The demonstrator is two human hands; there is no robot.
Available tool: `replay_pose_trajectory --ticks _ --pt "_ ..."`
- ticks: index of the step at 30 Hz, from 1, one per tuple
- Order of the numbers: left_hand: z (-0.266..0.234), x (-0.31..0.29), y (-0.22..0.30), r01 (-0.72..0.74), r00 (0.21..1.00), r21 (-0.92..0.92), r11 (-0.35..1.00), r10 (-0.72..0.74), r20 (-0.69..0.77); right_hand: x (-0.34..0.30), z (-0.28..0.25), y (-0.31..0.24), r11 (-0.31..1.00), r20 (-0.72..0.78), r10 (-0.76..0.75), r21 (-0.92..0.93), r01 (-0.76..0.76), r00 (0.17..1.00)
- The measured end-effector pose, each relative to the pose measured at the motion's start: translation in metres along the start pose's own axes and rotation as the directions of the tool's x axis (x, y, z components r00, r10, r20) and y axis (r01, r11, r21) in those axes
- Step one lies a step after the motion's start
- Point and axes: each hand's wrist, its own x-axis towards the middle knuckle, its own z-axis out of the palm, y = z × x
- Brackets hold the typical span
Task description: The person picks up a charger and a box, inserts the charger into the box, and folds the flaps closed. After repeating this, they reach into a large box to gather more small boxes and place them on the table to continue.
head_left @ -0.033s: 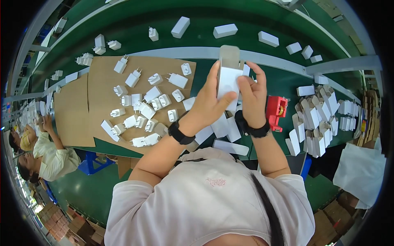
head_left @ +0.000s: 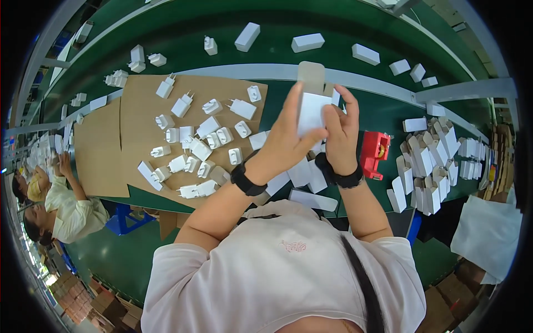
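Note:
A small white carton (head_left: 312, 114) is held up over the work surface, its end flap (head_left: 311, 76) standing open at the far end. My left hand (head_left: 288, 127) is closed around the carton's left side, with the thumb across its near part. On the other side my right hand (head_left: 342, 130) presses its thumb against the carton's face, its forefinger raised at the far right corner. What is inside the carton cannot be seen. Under my hands lie several more white cartons (head_left: 300, 173). A red tape dispenser (head_left: 373, 155) stands just right of my right hand.
Many white plug chargers (head_left: 200, 149) lie on a brown cardboard sheet (head_left: 141, 111) at left. Open white cartons (head_left: 425, 161) are stacked at right. Beyond a grey rail (head_left: 233, 71), a green belt (head_left: 283, 58) carries cartons and chargers. Another person (head_left: 72, 211) works at far left.
The carton's face looks shorter, and my left thumb has slid slightly rightward across it. The whole view has shifted a little. Both hands keep their hold.

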Motion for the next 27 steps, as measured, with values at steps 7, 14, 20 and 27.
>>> replay_pose_trajectory --ticks 7,14,20,27 --pt "-0.012 0.001 -0.004 0.219 0.964 -0.240 0.946 -0.172 0.202 0.011 -0.015 0.005 0.967 0.122 0.123 -0.237 -0.091 0.985" --pt "-0.020 -0.002 -0.007 0.144 0.971 -0.223 0.964 -0.095 0.218 0.004 0.002 -0.002 0.962 0.156 -0.233 -0.105 0.251 0.960" --pt "-0.025 -0.007 -0.010 0.094 0.966 -0.111 0.989 -0.063 0.251 0.023 -0.022 -0.014 0.944 0.376 -0.095 -0.259 0.204 0.922" --pt "-0.032 -0.009 0.001 0.124 0.948 -0.038 0.992 -0.107 0.301 0.028 -0.025 -0.031 0.931 0.310 0.158 -0.364 -0.037 0.937"
